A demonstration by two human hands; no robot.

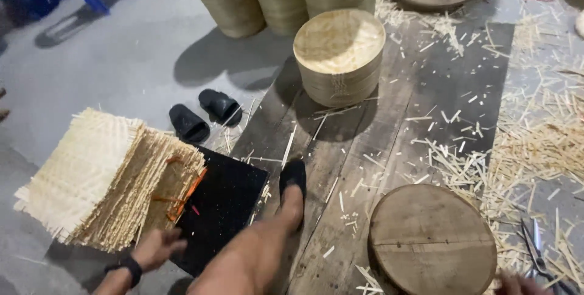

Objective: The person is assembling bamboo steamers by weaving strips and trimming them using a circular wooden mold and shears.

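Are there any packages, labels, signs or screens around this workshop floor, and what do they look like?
None in view: no package, label, sign or screen.
Nearest to a bundle: stack of woven mats, pale straw colour, square, tied with an orange strip, by the left hand.
Round basket, tan, plain, on the planks.
The right hand is barely visible at the bottom edge.

Bare planks lie between woven stack and disc (leg intrudes, seemingly).

Black wristband on left wrist; black slipper on foot.
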